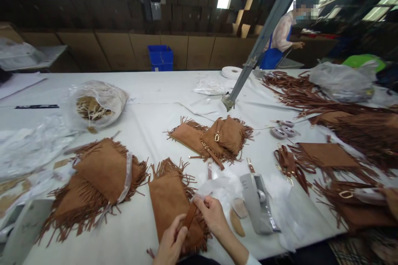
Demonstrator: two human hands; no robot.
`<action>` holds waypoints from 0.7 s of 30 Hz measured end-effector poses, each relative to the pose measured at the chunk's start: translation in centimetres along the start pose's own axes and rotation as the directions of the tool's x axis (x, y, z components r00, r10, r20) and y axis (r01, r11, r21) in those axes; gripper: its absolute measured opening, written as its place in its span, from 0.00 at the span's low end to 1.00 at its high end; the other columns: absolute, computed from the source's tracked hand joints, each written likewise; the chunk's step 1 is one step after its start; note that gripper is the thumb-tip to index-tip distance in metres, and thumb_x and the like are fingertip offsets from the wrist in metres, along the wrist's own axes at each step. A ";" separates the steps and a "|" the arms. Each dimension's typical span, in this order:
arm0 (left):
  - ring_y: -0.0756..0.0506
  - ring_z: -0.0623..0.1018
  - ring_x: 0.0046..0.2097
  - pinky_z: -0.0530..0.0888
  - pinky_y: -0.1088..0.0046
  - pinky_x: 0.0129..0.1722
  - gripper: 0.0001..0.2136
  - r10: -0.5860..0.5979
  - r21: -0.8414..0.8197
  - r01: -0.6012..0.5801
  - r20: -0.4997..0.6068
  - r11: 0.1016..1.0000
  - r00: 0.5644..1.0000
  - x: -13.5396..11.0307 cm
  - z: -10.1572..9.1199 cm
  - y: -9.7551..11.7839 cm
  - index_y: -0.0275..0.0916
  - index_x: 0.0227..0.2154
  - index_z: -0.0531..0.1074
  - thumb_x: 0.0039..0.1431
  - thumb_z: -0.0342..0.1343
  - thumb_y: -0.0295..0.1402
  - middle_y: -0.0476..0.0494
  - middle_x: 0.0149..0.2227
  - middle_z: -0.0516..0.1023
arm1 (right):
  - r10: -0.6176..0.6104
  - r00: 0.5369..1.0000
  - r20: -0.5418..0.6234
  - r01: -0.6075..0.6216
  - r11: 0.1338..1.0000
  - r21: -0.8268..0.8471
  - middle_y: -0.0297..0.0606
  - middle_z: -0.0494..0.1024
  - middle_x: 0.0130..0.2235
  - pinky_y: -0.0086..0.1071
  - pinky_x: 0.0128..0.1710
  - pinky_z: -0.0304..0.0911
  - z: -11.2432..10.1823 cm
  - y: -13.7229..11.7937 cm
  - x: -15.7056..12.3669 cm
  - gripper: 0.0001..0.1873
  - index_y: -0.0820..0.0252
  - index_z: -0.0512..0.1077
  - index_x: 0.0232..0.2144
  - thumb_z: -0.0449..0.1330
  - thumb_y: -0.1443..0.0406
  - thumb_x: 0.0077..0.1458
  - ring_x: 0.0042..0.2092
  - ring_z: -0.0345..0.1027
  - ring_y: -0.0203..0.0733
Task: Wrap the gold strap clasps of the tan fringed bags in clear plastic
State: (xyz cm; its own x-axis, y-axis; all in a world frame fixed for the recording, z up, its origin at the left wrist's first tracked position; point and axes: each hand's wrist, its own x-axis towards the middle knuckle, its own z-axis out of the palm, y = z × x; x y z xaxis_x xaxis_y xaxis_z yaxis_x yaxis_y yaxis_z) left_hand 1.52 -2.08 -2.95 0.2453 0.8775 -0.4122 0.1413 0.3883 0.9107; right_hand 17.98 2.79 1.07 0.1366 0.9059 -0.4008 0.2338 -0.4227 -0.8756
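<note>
At bottom centre of the frame, a brown fringed bag point(168, 203) is seen lying flat on the white table point(161, 103), with fringe spread along its long edges. A narrow brown strap point(189, 216) is held slantwise over the bag's right side.

Left hand point(171, 243): fingers curled closed round the strap's lower end, thumb on top.

Right hand point(213, 214): fingertips pinched shut on the upper end, beside crumpled clear plastic point(224, 188).

Whether the strap is fixed to the bag cannot be told, as the join is hidden by the fingers.

Handling, as judged: the suede-like material is soft, light and limp. It is likely to sag and fold if lifted by one corner, and the fringe is prone to tangling. It is best taken by the plain body panel or top edge, not the fringe.

Noted nearby:
- a grey tool point(258, 203) just right of the hands
- a stack of like bags point(105, 174) at lower left
- two more bags point(214, 136) at centre
- another person point(281, 33) at upper right
</note>
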 end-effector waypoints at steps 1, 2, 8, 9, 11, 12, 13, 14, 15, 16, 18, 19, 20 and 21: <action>0.50 0.68 0.20 0.65 0.75 0.23 0.27 0.002 -0.051 -0.002 0.006 0.999 1.000 0.2 0.4 0.4 0.37 0.52 0.64 0.57 0.47 0.52 0.48 0.26 0.75 | -0.023 1.000 0.004 0.023 0.999 -0.045 0.30 0.67 0.17 0.27 0.22 0.51 0.3 0.4 -0.2 0.22 0.61 0.67 0.17 0.56 0.50 0.50 0.22 0.58 0.33; 0.50 0.68 0.20 0.65 0.75 0.23 0.28 0.006 -0.100 -0.006 -0.003 0.995 1.000 0.5 0.6 0.8 0.36 0.53 0.63 0.57 0.49 0.51 0.48 0.26 0.74 | -0.045 0.999 0.003 0.045 0.995 -0.088 0.29 0.66 0.17 0.27 0.22 0.50 0.5 0.7 -0.4 0.21 0.61 0.66 0.17 0.57 0.51 0.50 0.22 0.57 0.33; 0.52 0.67 0.22 0.63 0.78 0.23 0.18 -0.003 -0.247 -0.026 -0.117 0.969 0.993 1.5 0.4 2.1 0.36 0.36 0.70 0.55 0.54 0.49 0.52 0.21 0.71 | -0.044 0.998 0.041 0.048 0.992 -0.120 0.29 0.63 0.16 0.27 0.22 0.50 1.3 2.3 -1.2 0.25 0.62 0.65 0.13 0.57 0.49 0.48 0.22 0.55 0.33; 0.51 0.68 0.23 0.64 0.78 0.25 0.18 0.005 -0.246 -0.036 -0.127 0.969 0.992 1.6 0.3 2.0 0.36 0.33 0.69 0.55 0.54 0.49 0.51 0.22 0.72 | -0.027 0.997 0.068 0.032 0.997 -0.075 0.31 0.66 0.16 0.27 0.23 0.51 1.2 2.3 -1.3 0.26 0.63 0.68 0.14 0.56 0.48 0.49 0.23 0.57 0.34; 0.50 0.71 0.25 0.66 0.77 0.28 0.17 0.022 -0.212 -0.051 -0.136 0.976 0.990 1.5 0.1 1.7 0.37 0.30 0.67 0.54 0.54 0.49 0.51 0.22 0.73 | 0.010 0.994 0.108 -0.014 0.999 0.037 0.34 0.70 0.19 0.28 0.24 0.54 0.9 2.1 -1.4 0.28 0.64 0.72 0.18 0.55 0.45 0.49 0.24 0.61 0.36; 0.49 0.71 0.26 0.66 0.76 0.29 0.17 0.030 -0.179 -0.054 -0.133 0.982 0.991 1.4 0.0 1.5 0.38 0.29 0.67 0.55 0.53 0.49 0.51 0.22 0.73 | 0.027 0.993 0.116 -0.038 0.995 0.093 0.35 0.71 0.20 0.28 0.25 0.55 0.7 1.9 -1.5 0.28 0.64 0.74 0.21 0.56 0.44 0.48 0.24 0.62 0.37; 0.49 0.72 0.26 0.67 0.76 0.29 0.17 0.038 -0.136 -0.057 -0.134 0.989 0.990 1.3 0.0 1.4 0.38 0.29 0.66 0.56 0.51 0.50 0.51 0.22 0.72 | 0.041 0.992 0.119 -0.058 0.988 0.144 0.35 0.72 0.21 0.28 0.25 0.56 0.6 1.6 -1.6 0.28 0.64 0.74 0.23 0.57 0.43 0.47 0.24 0.62 0.37; 0.49 0.71 0.26 0.67 0.75 0.29 0.17 0.046 -0.087 -0.058 -0.140 0.994 0.989 1.3 0.1 1.3 0.39 0.28 0.65 0.58 0.49 0.50 0.52 0.21 0.72 | 0.049 0.992 0.120 -0.072 0.979 0.190 0.35 0.73 0.22 0.28 0.25 0.56 0.6 1.4 -1.8 0.28 0.64 0.75 0.24 0.58 0.43 0.46 0.25 0.63 0.37; 0.49 0.71 0.26 0.67 0.75 0.29 0.17 0.054 -0.038 -0.060 -0.148 0.997 0.987 1.2 0.2 1.2 0.40 0.28 0.63 0.59 0.47 0.49 0.52 0.21 0.71 | 0.055 0.992 0.117 -0.081 0.970 0.230 0.36 0.73 0.22 0.28 0.25 0.57 0.6 1.1 -1.9 0.28 0.64 0.75 0.25 0.58 0.43 0.46 0.25 0.63 0.38; 0.48 0.71 0.25 0.67 0.74 0.29 0.16 0.064 0.011 -0.063 -0.160 0.998 0.985 1.1 0.2 1.2 0.41 0.27 0.62 0.60 0.45 0.49 0.53 0.21 0.70 | 0.060 0.992 0.107 -0.086 0.961 0.264 0.36 0.73 0.22 0.28 0.25 0.57 0.7 0.9 -2.0 0.27 0.63 0.75 0.24 0.59 0.43 0.46 0.26 0.64 0.38; 0.47 0.71 0.25 0.67 0.73 0.29 0.15 0.088 0.102 -0.070 -0.190 0.992 0.978 1.0 0.4 1.3 0.42 0.28 0.61 0.62 0.42 0.47 0.53 0.21 0.68 | 0.067 0.995 0.068 -0.085 0.944 0.318 0.36 0.73 0.22 0.28 0.26 0.58 1.0 0.6 -2.1 0.27 0.62 0.75 0.24 0.59 0.43 0.46 0.26 0.65 0.39; 0.47 0.72 0.26 0.67 0.72 0.30 0.15 0.105 0.143 -0.076 -0.206 0.987 0.973 0.9 0.4 1.5 0.42 0.28 0.61 0.62 0.40 0.47 0.52 0.22 0.67 | 0.068 0.997 0.047 -0.080 0.940 0.332 0.36 0.73 0.22 0.29 0.26 0.59 1.1 0.6 -2.1 0.26 0.62 0.74 0.24 0.59 0.43 0.46 0.26 0.65 0.39; 0.46 0.72 0.27 0.67 0.71 0.31 0.14 0.120 0.176 -0.082 -0.219 0.981 0.968 0.9 0.5 1.7 0.42 0.29 0.61 0.63 0.40 0.46 0.51 0.23 0.68 | 0.066 0.997 0.025 -0.071 0.939 0.336 0.36 0.73 0.22 0.29 0.26 0.59 1.3 0.6 -2.0 0.26 0.62 0.74 0.24 0.59 0.44 0.47 0.26 0.65 0.39; 0.45 0.73 0.29 0.67 0.71 0.32 0.14 0.127 0.196 -0.081 -0.232 0.977 0.964 0.8 0.5 1.8 0.42 0.31 0.62 0.63 0.39 0.45 0.50 0.25 0.69 | 0.059 0.998 0.006 -0.058 0.942 0.330 0.35 0.73 0.22 0.29 0.27 0.60 1.5 0.7 -2.0 0.26 0.62 0.74 0.23 0.59 0.44 0.47 0.26 0.65 0.39</action>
State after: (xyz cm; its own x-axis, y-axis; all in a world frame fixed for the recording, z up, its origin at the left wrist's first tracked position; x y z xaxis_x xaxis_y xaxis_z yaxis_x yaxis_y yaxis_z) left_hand 2.46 -0.80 -1.62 0.0317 0.9608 -0.2753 0.3057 0.2529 0.9179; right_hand 16.47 0.76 0.87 0.1446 0.8794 -0.4536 -0.1058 -0.4420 -0.8907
